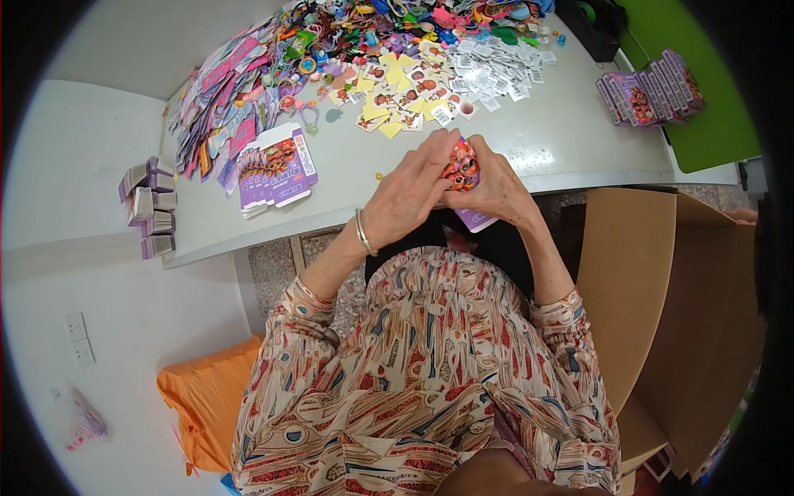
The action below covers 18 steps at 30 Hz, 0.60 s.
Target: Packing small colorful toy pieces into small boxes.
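Observation:
Both my hands grip a small purple printed box [463, 169] just over the table's front edge. From the left side my left hand [411, 188] presses on it, a bracelet at its wrist. My right hand [498, 183] wraps round its right side, thumb across the front. The fingers cover much of the box, so I cannot tell whether its ends are closed. To the left, a fanned stack of flat purple cartons [281, 169] lies on the table. Beyond my hands are small character stickers [420, 87] and yellow slips, spread loosely.
Pink packets [227, 78], mixed colourful trinkets [356, 33] and white labelled pieces [500, 73] heap along the back. Finished-looking purple boxes [649, 91] stand on the right. More boxes [150, 207] line the left edge. A cardboard carton [628, 289] stands at right, an orange bag [207, 397] at left.

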Each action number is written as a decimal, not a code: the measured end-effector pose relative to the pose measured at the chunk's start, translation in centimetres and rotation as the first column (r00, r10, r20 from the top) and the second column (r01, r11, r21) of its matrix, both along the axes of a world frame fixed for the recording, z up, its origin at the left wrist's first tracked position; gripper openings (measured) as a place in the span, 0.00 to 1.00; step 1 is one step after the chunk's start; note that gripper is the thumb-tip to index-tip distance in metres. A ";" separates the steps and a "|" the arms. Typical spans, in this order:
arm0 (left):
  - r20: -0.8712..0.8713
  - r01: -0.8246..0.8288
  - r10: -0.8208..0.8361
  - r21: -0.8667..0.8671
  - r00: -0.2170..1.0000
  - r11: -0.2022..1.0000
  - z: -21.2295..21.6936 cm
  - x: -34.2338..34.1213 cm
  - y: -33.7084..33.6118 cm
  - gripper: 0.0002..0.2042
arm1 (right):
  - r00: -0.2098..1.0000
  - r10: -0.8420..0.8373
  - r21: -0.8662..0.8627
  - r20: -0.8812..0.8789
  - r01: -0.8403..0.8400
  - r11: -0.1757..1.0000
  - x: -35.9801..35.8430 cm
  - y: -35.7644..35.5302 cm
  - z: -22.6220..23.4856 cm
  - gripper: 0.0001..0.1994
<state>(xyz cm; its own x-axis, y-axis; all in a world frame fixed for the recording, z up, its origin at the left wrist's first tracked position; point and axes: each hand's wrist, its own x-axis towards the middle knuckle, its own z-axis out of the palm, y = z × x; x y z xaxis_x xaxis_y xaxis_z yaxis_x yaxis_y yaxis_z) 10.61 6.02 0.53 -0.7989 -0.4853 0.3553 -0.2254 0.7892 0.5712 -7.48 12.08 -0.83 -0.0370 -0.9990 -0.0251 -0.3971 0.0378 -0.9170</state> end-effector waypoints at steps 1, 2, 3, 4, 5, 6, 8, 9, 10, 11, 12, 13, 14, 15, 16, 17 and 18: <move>-0.038 -0.058 0.061 0.053 0.997 0.997 0.2 -0.3 0.8 0.24 | 1.000 -0.002 -0.025 -0.006 0.002 1.000 0.0 0.0 -0.1 0.31; -0.072 -0.115 0.123 0.109 0.990 0.987 0.3 -0.5 1.2 0.22 | 1.000 -0.004 -0.023 -0.003 0.003 1.000 -0.1 0.1 -0.1 0.31; -0.069 -0.114 0.122 0.110 0.990 0.987 0.2 -0.5 1.1 0.22 | 1.000 0.002 0.017 -0.010 -0.002 1.000 -0.1 0.3 0.0 0.31; -0.089 -0.130 0.164 0.305 0.982 0.944 0.0 -0.4 0.8 0.20 | 1.000 0.008 0.061 -0.020 -0.006 0.998 -0.1 0.5 0.2 0.32; -0.099 -0.136 0.209 0.488 0.973 0.862 -0.1 -0.3 0.6 0.18 | 1.000 0.006 0.065 -0.020 -0.004 0.998 0.0 0.6 0.4 0.32; -0.098 -0.134 0.208 0.491 0.973 0.861 -0.2 -0.1 0.2 0.18 | 0.999 0.014 0.047 -0.038 -0.012 0.999 0.1 0.6 0.5 0.32; -0.133 -0.004 0.343 0.929 0.930 0.371 0.6 0.0 -0.7 0.15 | 0.998 0.022 0.025 -0.054 -0.020 0.999 0.1 0.7 0.6 0.33; -0.116 -0.020 0.341 0.928 0.933 0.371 0.7 0.0 -0.7 0.14 | 0.998 0.024 0.023 -0.051 -0.023 0.999 0.0 0.7 0.6 0.33; -0.115 -0.021 0.341 0.928 0.933 0.371 0.6 -0.1 -0.6 0.14 | 0.998 0.028 0.021 -0.047 -0.027 0.999 0.0 0.8 0.5 0.33; -0.138 -0.033 0.348 0.896 0.927 0.444 0.4 -0.2 -0.4 0.13 | 0.999 0.029 0.020 -0.046 -0.028 0.999 0.0 0.7 0.5 0.33; -0.162 -0.046 0.353 0.857 0.921 0.513 0.3 -0.2 -0.2 0.13 | 0.997 0.042 0.023 -0.060 -0.040 0.999 0.0 0.7 0.6 0.33; -0.161 -0.045 0.352 0.858 0.922 0.511 0.2 -0.2 -0.2 0.13 | 0.996 0.052 0.028 -0.076 -0.050 0.998 -0.1 0.7 0.6 0.34; -0.140 -0.077 0.352 0.841 0.925 0.536 0.1 -0.2 -0.1 0.12 | 0.996 0.051 0.031 -0.076 -0.048 0.998 -0.1 0.9 0.6 0.34; -0.119 -0.108 0.354 0.822 0.928 0.560 0.0 -0.2 -0.1 0.12 | 0.996 0.053 0.025 -0.065 -0.051 0.998 -0.1 1.0 0.6 0.34; -0.117 -0.109 0.353 0.822 0.928 0.559 0.2 -0.3 0.0 0.12 | 0.997 0.056 0.018 -0.054 -0.055 0.998 -0.1 1.1 0.6 0.34; -0.114 -0.100 0.385 0.864 0.916 0.494 0.6 -0.4 0.1 0.12 | 0.997 0.056 0.020 -0.053 -0.055 0.998 -0.1 1.2 0.6 0.34; -0.108 -0.089 0.417 0.900 0.903 0.426 0.8 -0.5 0.2 0.12 | 0.997 0.061 0.013 -0.040 -0.060 0.998 -0.1 1.2 0.6 0.34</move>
<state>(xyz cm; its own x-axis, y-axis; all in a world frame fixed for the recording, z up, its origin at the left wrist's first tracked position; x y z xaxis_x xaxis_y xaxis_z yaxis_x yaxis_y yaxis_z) 10.08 6.24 1.37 -0.5280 -0.8251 -0.2012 -0.0333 -0.2166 0.9757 -7.58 13.31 -0.25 0.0222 -0.9991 -0.0368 -0.4356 0.0235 -0.8998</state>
